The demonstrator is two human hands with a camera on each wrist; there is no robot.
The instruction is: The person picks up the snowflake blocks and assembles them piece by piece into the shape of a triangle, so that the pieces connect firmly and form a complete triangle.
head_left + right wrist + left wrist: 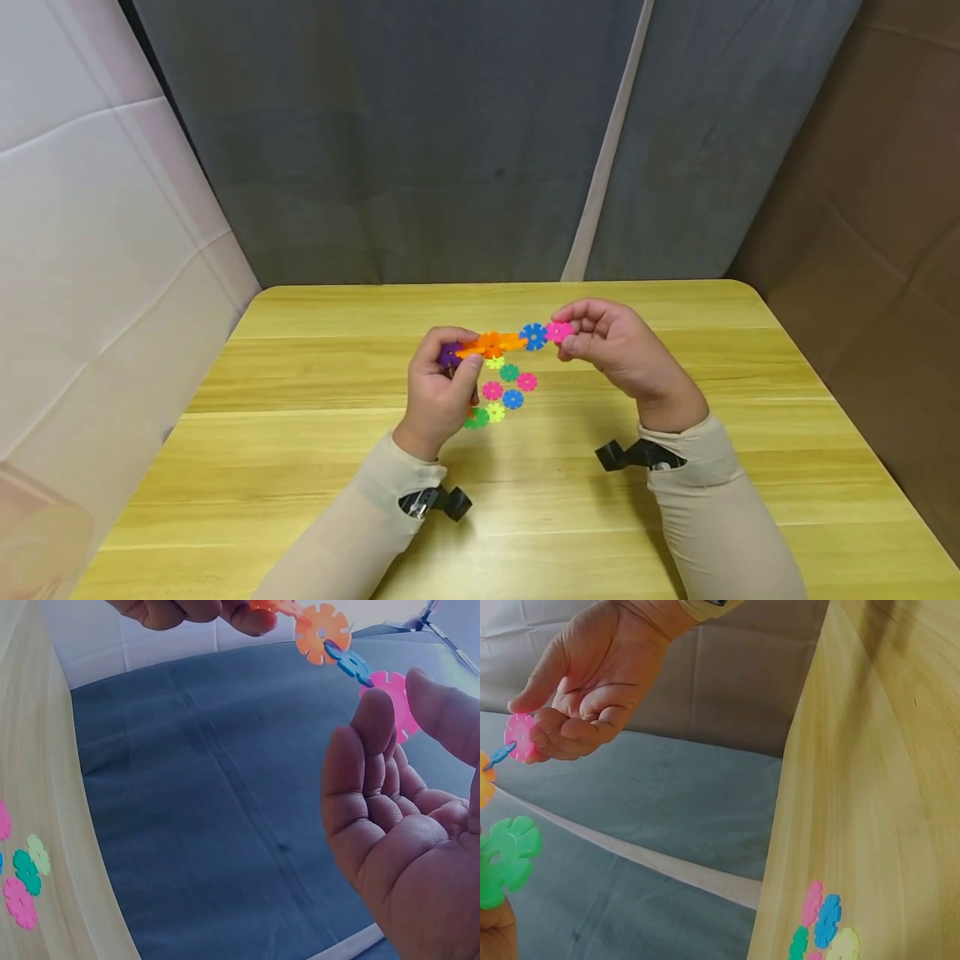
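Left hand (438, 392): gripping chain of discs (504, 340) at purple end.
Right hand (615, 346): pinching pink disc (558, 331).
Table (675, 500): bearing loose discs (504, 390).

A wooden table (315, 467) is seen; loose discs (504, 390) lie flat near its centre, pink at 3 o'clock, green at 7 o'clock of the cluster.
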